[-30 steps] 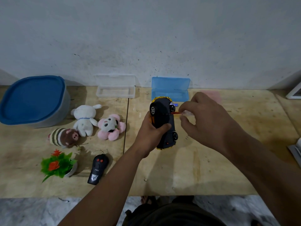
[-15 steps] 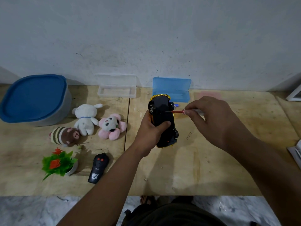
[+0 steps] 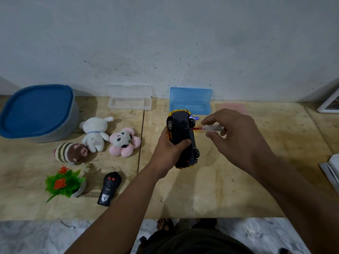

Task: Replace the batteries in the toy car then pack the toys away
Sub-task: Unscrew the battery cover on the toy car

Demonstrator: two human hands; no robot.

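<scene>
My left hand (image 3: 169, 150) grips the toy car (image 3: 181, 131), turned so its black underside faces me; gold bodywork shows at both ends. My right hand (image 3: 236, 136) pinches a clear-handled screwdriver (image 3: 211, 128) with a red shaft. Its tip touches the car's underside near the upper wheel. A small blue-labelled battery (image 3: 194, 118) peeks out behind the car. The black remote control (image 3: 109, 188) lies on the table at lower left.
A blue-lidded grey tub (image 3: 36, 112) stands at far left. Three plush toys (image 3: 95, 133) (image 3: 125, 142) (image 3: 70, 153) and a small fake plant (image 3: 64, 183) lie left of centre. A clear open case (image 3: 129, 99) and a blue open case (image 3: 189, 101) sit by the wall.
My right hand has slid rightward along the screwdriver, uncovering its clear handle, while the tip stays on the car's underside. The car stays put in my left hand.
</scene>
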